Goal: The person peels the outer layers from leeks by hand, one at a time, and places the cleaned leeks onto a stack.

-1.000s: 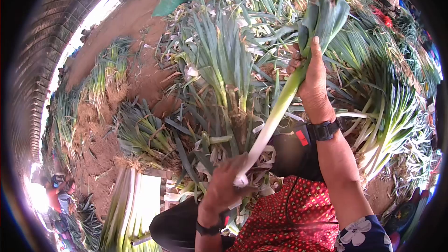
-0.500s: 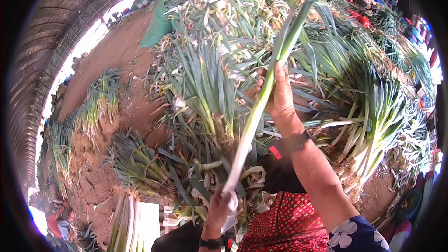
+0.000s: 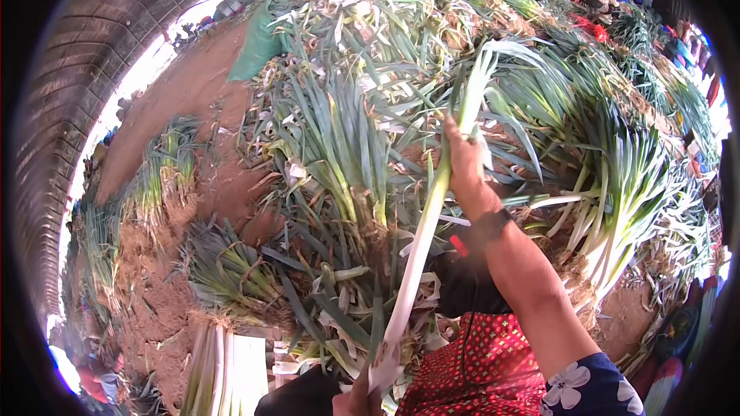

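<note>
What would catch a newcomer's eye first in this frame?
A long leek runs up the middle of the view, gripped high on its stalk by the right hand and at its white root end by the left hand at the bottom edge. Behind it a big heap of leeks fills the top and right. At lower left, a tidy bundle of trimmed white stalks lies beside bare soil.
</note>
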Demonstrator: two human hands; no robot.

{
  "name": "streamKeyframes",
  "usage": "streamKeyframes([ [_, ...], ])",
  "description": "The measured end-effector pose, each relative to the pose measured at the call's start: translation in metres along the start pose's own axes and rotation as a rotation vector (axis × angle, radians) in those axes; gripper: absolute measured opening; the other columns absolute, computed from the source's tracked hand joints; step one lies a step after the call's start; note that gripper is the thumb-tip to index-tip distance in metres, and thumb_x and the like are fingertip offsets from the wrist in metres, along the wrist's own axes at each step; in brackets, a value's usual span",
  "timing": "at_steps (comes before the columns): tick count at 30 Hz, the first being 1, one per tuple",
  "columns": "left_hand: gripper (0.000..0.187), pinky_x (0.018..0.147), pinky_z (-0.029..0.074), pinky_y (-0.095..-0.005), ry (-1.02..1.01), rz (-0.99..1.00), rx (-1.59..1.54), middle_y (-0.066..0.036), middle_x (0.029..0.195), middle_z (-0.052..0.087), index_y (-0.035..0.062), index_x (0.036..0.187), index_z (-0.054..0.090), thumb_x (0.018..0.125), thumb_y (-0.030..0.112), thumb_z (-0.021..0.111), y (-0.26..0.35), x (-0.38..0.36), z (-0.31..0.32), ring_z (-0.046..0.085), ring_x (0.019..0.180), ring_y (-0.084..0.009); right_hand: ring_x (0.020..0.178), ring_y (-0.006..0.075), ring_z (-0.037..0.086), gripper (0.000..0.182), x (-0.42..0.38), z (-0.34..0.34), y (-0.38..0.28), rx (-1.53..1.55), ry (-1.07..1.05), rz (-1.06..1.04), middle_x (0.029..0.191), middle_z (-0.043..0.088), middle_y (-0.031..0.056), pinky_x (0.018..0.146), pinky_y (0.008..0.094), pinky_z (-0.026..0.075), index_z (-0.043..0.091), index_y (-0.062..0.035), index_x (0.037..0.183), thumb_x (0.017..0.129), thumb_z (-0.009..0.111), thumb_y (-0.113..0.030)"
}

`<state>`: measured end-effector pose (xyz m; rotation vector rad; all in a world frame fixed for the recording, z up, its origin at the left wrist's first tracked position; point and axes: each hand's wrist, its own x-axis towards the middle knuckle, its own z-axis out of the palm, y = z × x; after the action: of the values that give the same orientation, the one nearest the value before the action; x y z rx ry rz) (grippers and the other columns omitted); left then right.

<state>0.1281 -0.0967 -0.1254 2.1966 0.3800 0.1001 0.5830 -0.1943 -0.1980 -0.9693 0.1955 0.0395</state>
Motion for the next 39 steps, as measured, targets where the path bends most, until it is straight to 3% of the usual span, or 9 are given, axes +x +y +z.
streamKeyframes([
  [3, 0.038, 0.057, 0.051, -0.0451, 0.016, -0.219, 0.183, -0.024, 0.075, 0.063, -0.0022, 0.126, 0.055, 0.092, 0.013, 0.059, -0.025, -0.036, -0.022, 0.063, 0.066, -0.0432, 0.056, 0.0139, 0.057, 0.042, 0.033, -0.018, -0.017, -0.252, 0.207, -0.23, 0.075, 0.061, 0.0052, 0.046, 0.0286, 0.047, 0.059, -0.0026, 0.097, 0.087, 0.072, -0.041],
  [6, 0.046, 0.089, 0.048, -0.0498, 0.066, -0.162, 0.587, -0.024, 0.11, 0.062, 0.0018, 0.128, 0.056, 0.086, 0.019, 0.066, -0.031, -0.031, -0.049, 0.059, 0.102, -0.0426, 0.054, 0.0145, 0.057, 0.046, 0.009, -0.005, -0.034, -0.3, 0.306, -0.202, 0.074, 0.061, 0.0053, 0.047, 0.0304, 0.048, 0.059, -0.0007, 0.096, 0.09, 0.066, -0.046],
  [8, 0.055, 0.098, 0.042, -0.0489, 0.063, -0.122, 0.731, -0.02, 0.12, 0.059, 0.0128, 0.135, 0.055, 0.085, 0.029, 0.069, -0.032, -0.003, -0.063, 0.054, 0.114, -0.0387, 0.053, 0.014, 0.056, 0.043, -0.008, 0.008, -0.032, -0.206, 0.118, -0.364, 0.071, 0.058, 0.0033, 0.046, 0.0302, 0.047, 0.056, -0.0021, 0.099, 0.094, 0.061, -0.045],
  [11, 0.04, 0.082, 0.05, -0.0422, 0.148, 0.091, 0.805, -0.021, 0.104, 0.065, -0.002, 0.116, 0.059, 0.08, 0.007, 0.071, -0.023, 0.056, -0.073, 0.063, 0.097, -0.0351, 0.082, 0.011, 0.052, 0.042, -0.049, 0.021, -0.021, -0.02, -0.294, -0.281, 0.094, 0.057, 0.0033, 0.072, 0.0272, 0.046, 0.047, -0.0074, 0.121, 0.099, 0.053, -0.042],
  [15, 0.047, 0.088, 0.048, -0.0449, 0.1, 0.295, 0.269, -0.022, 0.114, 0.062, 0.0014, 0.126, 0.056, 0.082, 0.009, 0.071, -0.029, 0.117, -0.084, 0.059, 0.102, -0.0423, 0.094, 0.0136, 0.055, 0.042, -0.099, 0.049, -0.01, -0.144, -0.612, -0.078, 0.103, 0.058, 0.0052, 0.081, 0.0298, 0.047, 0.047, -0.0038, 0.128, 0.1, 0.055, -0.035],
  [18, 0.057, 0.097, 0.048, -0.0378, 0.152, 0.327, -0.042, -0.02, 0.13, 0.057, 0.0036, 0.139, 0.045, 0.087, 0.004, 0.068, -0.032, 0.157, -0.069, 0.058, 0.12, -0.0325, 0.109, 0.0164, 0.053, 0.058, -0.132, 0.059, -0.008, -0.355, -0.9, 0.022, 0.118, 0.057, 0.0099, 0.093, 0.0323, 0.045, 0.044, 0.0018, 0.133, 0.095, 0.063, -0.037],
  [21, 0.055, 0.093, 0.047, -0.0304, 0.125, 0.22, -0.315, -0.012, 0.13, 0.053, 0.0024, 0.14, 0.043, 0.089, 0.001, 0.065, -0.024, 0.184, -0.05, 0.058, 0.11, -0.019, 0.112, 0.0186, 0.055, 0.071, -0.174, 0.068, -0.006, -0.294, -0.926, 0.188, 0.118, 0.058, 0.0108, 0.1, 0.0344, 0.044, 0.039, 0.0015, 0.136, 0.089, 0.071, -0.041],
  [29, 0.028, 0.065, 0.049, -0.0228, 0.409, 0.212, -0.282, -0.006, 0.09, 0.062, -0.001, 0.111, 0.054, 0.087, 0.002, 0.069, -0.034, 0.188, -0.008, 0.057, 0.072, -0.0086, 0.094, 0.017, 0.06, 0.054, -0.188, 0.07, 0.024, -0.073, -0.748, 0.481, 0.109, 0.06, 0.0112, 0.076, 0.0331, 0.053, 0.047, 0.0025, 0.118, 0.086, 0.077, -0.029],
  [39, 0.02, 0.056, 0.041, -0.0208, 0.453, 0.176, -0.33, -0.001, 0.082, 0.059, 0.0033, 0.106, 0.059, 0.088, 0.002, 0.067, -0.054, 0.133, 0.002, 0.049, 0.066, -0.0044, 0.063, 0.0116, 0.051, 0.029, -0.147, 0.077, 0.022, 0.052, -0.625, 0.536, 0.08, 0.054, 0.0025, 0.053, 0.0264, 0.046, 0.051, -0.0055, 0.099, 0.092, 0.068, -0.028],
])
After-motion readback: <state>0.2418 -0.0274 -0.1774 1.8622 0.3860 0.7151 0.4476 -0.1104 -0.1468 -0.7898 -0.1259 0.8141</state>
